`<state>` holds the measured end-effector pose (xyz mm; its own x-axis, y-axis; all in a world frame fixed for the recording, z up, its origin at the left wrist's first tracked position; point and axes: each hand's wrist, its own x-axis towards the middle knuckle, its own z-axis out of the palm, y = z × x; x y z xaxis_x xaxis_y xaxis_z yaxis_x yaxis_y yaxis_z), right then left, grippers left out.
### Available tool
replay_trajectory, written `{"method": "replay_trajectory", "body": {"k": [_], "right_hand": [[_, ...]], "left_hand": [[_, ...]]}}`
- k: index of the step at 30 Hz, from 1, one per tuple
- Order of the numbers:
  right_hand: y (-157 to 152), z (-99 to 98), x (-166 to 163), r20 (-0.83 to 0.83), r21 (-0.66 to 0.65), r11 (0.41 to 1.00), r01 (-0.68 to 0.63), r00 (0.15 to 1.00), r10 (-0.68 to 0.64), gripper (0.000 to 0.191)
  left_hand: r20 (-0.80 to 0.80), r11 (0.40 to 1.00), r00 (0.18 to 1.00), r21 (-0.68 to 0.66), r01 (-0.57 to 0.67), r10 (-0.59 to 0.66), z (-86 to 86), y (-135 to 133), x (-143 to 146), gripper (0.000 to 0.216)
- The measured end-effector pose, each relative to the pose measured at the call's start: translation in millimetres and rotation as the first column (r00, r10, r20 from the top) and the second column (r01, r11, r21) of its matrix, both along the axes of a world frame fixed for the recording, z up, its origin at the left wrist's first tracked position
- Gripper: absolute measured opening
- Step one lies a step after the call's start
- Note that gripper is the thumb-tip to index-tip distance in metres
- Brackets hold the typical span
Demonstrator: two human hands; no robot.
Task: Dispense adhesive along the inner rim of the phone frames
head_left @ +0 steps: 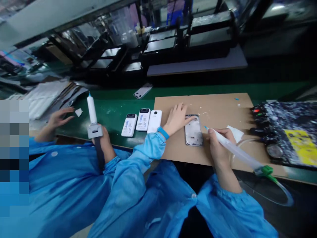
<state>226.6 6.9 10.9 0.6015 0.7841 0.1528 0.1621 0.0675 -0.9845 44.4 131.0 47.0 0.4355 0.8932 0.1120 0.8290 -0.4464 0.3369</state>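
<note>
My right hand [220,147] grips a clear dispensing syringe [237,153] with a thin blue tip and a green fitting at its rear. Its tip points left, just past the right edge of a flat, pale device shell [193,134] with a dark rim. That shell lies on a sheet of brown cardboard [173,150]. My left hand [176,118], with a blue band at the wrist, has its fingers stretched out beside the shell's upper left. Its thumb reaches over the shell's top edge; whether it presses there I cannot tell.
Several white power banks [143,119] lie left of the cardboard. On the left, a co-worker's hand [106,142] holds a white, blue-tipped dispenser [91,109]. A black-and-white speckled box [294,125] with knobs and a gauge stands right. White paper [235,134] lies by my right hand.
</note>
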Motion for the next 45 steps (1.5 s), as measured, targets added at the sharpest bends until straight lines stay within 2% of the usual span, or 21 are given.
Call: {"method": "replay_trajectory", "body": {"k": [2, 5, 7, 10, 12, 14, 16, 18, 19, 21, 24, 27, 30, 32, 33, 36, 38, 43, 45], "right_hand": [[-2, 4.4, -1, -0.019, 0.021, 0.999, 0.032, 0.999, -0.032, 0.051], [-2, 7.9, -1, -0.063, 0.066, 0.996, 0.055, 0.997, -0.05, 0.05], [-2, 7.7, -1, -0.089, 0.085, 0.994, 0.064, 0.994, -0.056, 0.05], [-2, 5.2, 0, -0.108, 0.101, 0.992, 0.081, 0.992, -0.07, 0.051], [-2, 3.4, 0, -0.119, 0.103, 0.991, 0.087, 0.99, -0.075, 0.051], [-2, 2.1, 1, -0.128, 0.098, 0.991, 0.087, 0.989, -0.074, 0.051], [-2, 0.8, 2, -0.129, 0.096, 0.992, 0.08, 0.989, -0.068, 0.05], [-2, -1.1, 3, -0.124, 0.105, 0.992, 0.072, 0.991, -0.059, 0.049], [-3, -2.4, 3, -0.125, 0.11, 0.991, 0.071, 0.991, -0.057, 0.048], [-3, -5.6, 4, -0.133, 0.112, 0.991, 0.069, 0.99, -0.054, 0.047], [-4, -10.8, 5, -0.144, 0.12, 0.989, 0.081, 0.988, -0.064, 0.046], [-3, -13.7, 6, -0.149, 0.143, 0.987, 0.075, 0.987, -0.053, 0.046], [-3, -14.0, 7, -0.155, 0.153, 0.986, 0.064, 0.987, -0.04, 0.046], [-3, -13.5, 6, -0.147, 0.149, 0.986, 0.07, 0.988, -0.048, 0.047], [-3, -13.3, 6, -0.14, 0.141, 0.988, 0.071, 0.989, -0.052, 0.047], [-3, -12.4, 6, -0.14, 0.109, 0.991, 0.081, 0.988, -0.065, 0.047], [-3, -11.4, 5, -0.158, 0.105, 0.991, 0.08, 0.985, -0.062, 0.048], [-5, -8.7, 5, -0.179, 0.123, 0.989, 0.082, 0.982, -0.059, 0.047], [-6, -8.8, 5, -0.18, 0.138, 0.987, 0.077, 0.982, -0.052, 0.045]], "left_hand": [[0.063, 0.999, 0.998, 0.041, -0.007, 0.005, -0.5, -29, -5, 0.064], [0.142, 0.998, 0.988, 0.044, 0.051, -0.057, 3.7, -77, -22, 0.048], [0.23, 0.996, 0.971, -0.034, 0.08, -0.07, 10.0, -98, -32, 0.039], [0.447, 0.954, 0.894, -0.275, 0.119, 0.018, 20.6, -109, -38, 0.047], [0.568, 0.891, 0.816, -0.418, 0.176, 0.105, 25.8, -106, -37, 0.059], [0.662, 0.79, 0.722, -0.547, 0.278, 0.203, 29.1, -102, -36, 0.07], [0.712, 0.63, 0.62, -0.655, 0.417, 0.33, 31.2, -100, -33, 0.079], [0.719, 0.459, 0.511, -0.695, 0.553, 0.472, 32.7, -100, -30, 0.082], [0.71, 0.407, 0.474, -0.695, 0.593, 0.52, 33.4, -101, -28, 0.083], [0.675, 0.353, 0.435, -0.707, 0.613, 0.596, 35.2, -102, -25, 0.086], [0.599, 0.304, 0.452, -0.765, 0.568, 0.661, 37.7, -103, -21, 0.091], [0.579, 0.275, 0.459, -0.774, 0.571, 0.674, 37.7, -103, -20, 0.093], [0.607, 0.284, 0.465, -0.754, 0.592, 0.645, 34.2, -102, -21, 0.091], [0.649, 0.318, 0.488, -0.736, 0.598, 0.584, 31.3, -101, -23, 0.087], [0.675, 0.362, 0.508, -0.726, 0.584, 0.535, 30.2, -99, -25, 0.086], [0.699, 0.619, 0.617, -0.674, 0.402, 0.361, 28.8, -93, -35, 0.079], [0.666, 0.74, 0.683, -0.614, 0.274, 0.299, 29.4, -90, -45, 0.075], [0.535, 0.839, 0.82, -0.527, 0.135, 0.204, 31.8, -87, -68, 0.065], [0.438, 0.854, 0.882, -0.512, 0.088, 0.172, 32.2, -89, -70, 0.059]]}}
